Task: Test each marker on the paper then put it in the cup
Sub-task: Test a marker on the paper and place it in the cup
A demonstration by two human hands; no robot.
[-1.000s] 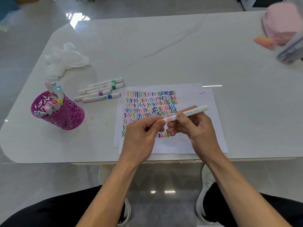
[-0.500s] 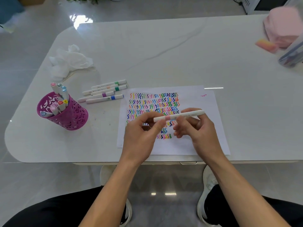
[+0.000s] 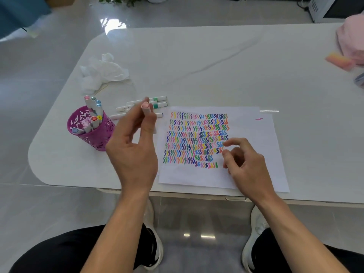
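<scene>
Head view: left hand (image 3: 136, 154) pinches the pink-capped marker (image 3: 146, 112) upright; carry it leftward over the magenta cup (image 3: 94, 137) beside the knuckles, then drop it straight; right hand (image 3: 246, 166) loosely curled, empty.

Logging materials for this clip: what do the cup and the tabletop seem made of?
The cup: probably painted metal or plastic, magenta, with cut-out openwork walls. The tabletop: looks like polished stone or a stone-look slab, white and glossy, with faint grey veins and window glare.

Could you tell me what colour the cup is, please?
Magenta cup, with cut-out patterning, in the head view.
</scene>
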